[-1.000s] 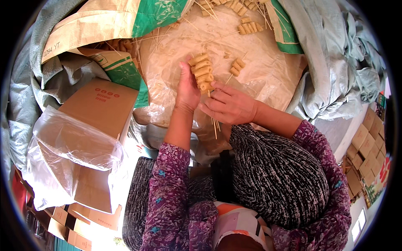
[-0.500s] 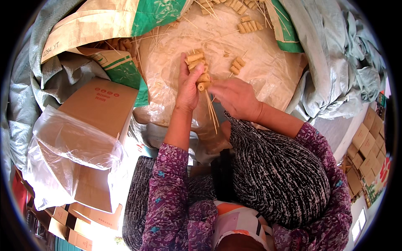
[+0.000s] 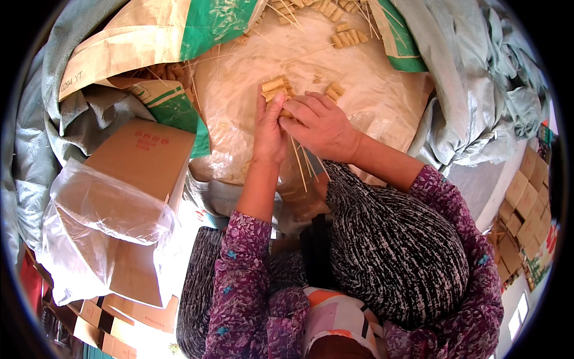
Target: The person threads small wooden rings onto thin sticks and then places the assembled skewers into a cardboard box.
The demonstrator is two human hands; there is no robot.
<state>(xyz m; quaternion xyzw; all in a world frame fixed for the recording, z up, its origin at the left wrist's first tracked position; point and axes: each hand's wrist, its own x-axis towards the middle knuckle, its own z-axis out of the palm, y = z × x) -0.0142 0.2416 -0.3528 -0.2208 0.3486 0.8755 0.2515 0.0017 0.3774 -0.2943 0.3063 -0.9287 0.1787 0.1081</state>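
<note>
My left hand (image 3: 270,137) holds a bunch of skewers with short tan rolls (image 3: 275,84) threaded on them, thumb across the rolls. Their thin bare sticks (image 3: 299,164) fan out downward below my hands. My right hand (image 3: 324,127) is closed against the lower part of the bunch, its fingers curled over it and touching my left thumb; those fingers hide the lower rolls. Just beyond the right hand, a short skewer of rolls (image 3: 334,91) lies on the clear plastic sheet (image 3: 239,84), partly covered by the hand.
More roll skewers (image 3: 349,39) lie toward the far edge. A paper sack with green bands (image 3: 140,36) is folded over at the far left. Left of me stands a cardboard box (image 3: 140,158) with clear plastic over it. Grey tarpaulin (image 3: 472,102) bunches up at the right; stacked cartons (image 3: 529,203) stand beyond.
My right hand has moved left and slightly away from me, onto the rolls, covering the lower ones. The bare sticks have spread a little. The left hand stays wrapped round the bunch.
</note>
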